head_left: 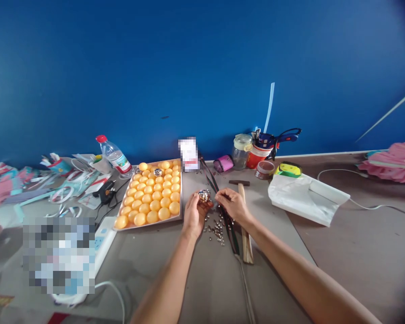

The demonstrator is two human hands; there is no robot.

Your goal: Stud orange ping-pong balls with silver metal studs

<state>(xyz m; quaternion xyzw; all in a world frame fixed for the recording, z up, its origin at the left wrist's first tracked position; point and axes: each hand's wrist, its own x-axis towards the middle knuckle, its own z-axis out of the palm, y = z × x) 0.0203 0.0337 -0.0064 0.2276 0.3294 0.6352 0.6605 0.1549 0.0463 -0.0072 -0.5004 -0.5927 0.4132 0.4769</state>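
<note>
The left hand [194,213] curls around a shiny studded ball [204,195], held just above the grey table [162,256]. The right hand [234,204] is just beside the ball with its fingertips pinched; what they pinch is too small to tell. Small metal studs [216,228] lie scattered under both hands. Dark strips [230,229] and a wooden-handled hammer [245,238] lie beneath the right wrist. To the left is a flat tray [147,226] of smooth orange balls [151,198], and to the right a crumpled white bag [307,198].
</note>
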